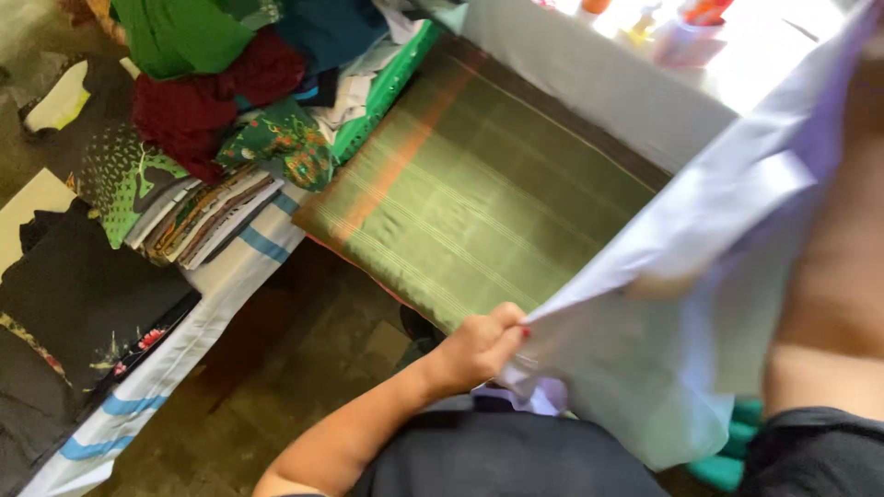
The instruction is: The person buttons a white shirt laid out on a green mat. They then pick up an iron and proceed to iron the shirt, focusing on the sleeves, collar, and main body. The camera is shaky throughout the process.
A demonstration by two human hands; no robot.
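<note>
L hand (479,348) low, arm bent, fingers pinching pale lilac cloth (700,276) edge; R forearm raised, its fingers unseen.

**Bright daylight at the upper right, deep shade at the lower left**

Strong light enters from the upper right, where the white tabletop with small bottles (737,64) is washed out to near pure white and its details are lost. The pale lilac cloth (681,304) glows softly. The brown floor (276,387) and the dark patterned fabric at the left (74,294) sit in dim shade. The whole view is slightly soft, and the arm at the right edge (843,248) is a blurred, out-of-focus mass.
</note>
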